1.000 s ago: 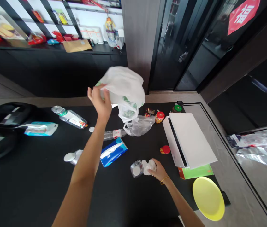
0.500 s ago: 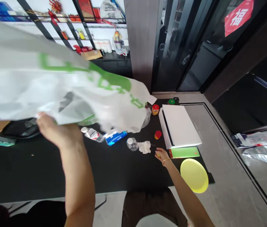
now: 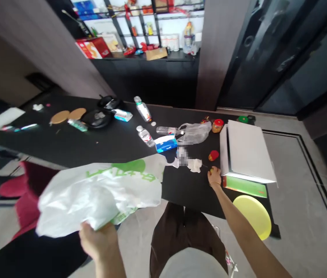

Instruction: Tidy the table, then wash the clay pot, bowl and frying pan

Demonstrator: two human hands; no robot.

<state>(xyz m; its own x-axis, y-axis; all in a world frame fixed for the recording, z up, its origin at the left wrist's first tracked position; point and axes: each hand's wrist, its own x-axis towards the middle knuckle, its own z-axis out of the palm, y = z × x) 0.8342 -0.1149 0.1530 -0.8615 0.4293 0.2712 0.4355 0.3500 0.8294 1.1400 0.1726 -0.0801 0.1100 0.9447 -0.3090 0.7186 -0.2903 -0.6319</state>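
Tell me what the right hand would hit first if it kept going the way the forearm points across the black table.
Likely the small red-capped jar, just beyond the right hand along that line. The crumpled white tissue lies a little to its left. Depth is hard to judge from this one view.

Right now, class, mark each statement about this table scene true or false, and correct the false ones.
1. The left hand grips a white plastic bag with green print. True.
2. The right hand holds the yellow plate. False: it rests on the black table, apart from the plate.
3. The white box lies on the table. True.
4. The blue tissue pack sits on the white box. False: it lies on the table.
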